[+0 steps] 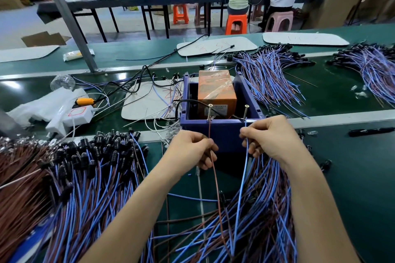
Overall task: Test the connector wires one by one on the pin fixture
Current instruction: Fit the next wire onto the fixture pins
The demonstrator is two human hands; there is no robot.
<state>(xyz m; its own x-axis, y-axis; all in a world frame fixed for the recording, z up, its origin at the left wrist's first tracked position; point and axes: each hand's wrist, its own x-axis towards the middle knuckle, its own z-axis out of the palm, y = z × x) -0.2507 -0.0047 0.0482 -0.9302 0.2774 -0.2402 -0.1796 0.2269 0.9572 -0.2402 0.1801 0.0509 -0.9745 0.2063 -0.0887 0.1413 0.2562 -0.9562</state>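
Now the left hand pinches a brown wire and the right hand pinches a blue wire. Both wires are raised to the near rim of the blue box at the middle of the green table. The brown tip reaches the left screw, the blue tip the right screw. An orange box sits inside. A wire pile lies along the table's near-left edge.

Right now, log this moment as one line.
left hand: pinches brown wire, tip at left screw | right hand: pinches blue wire, tip at right screw
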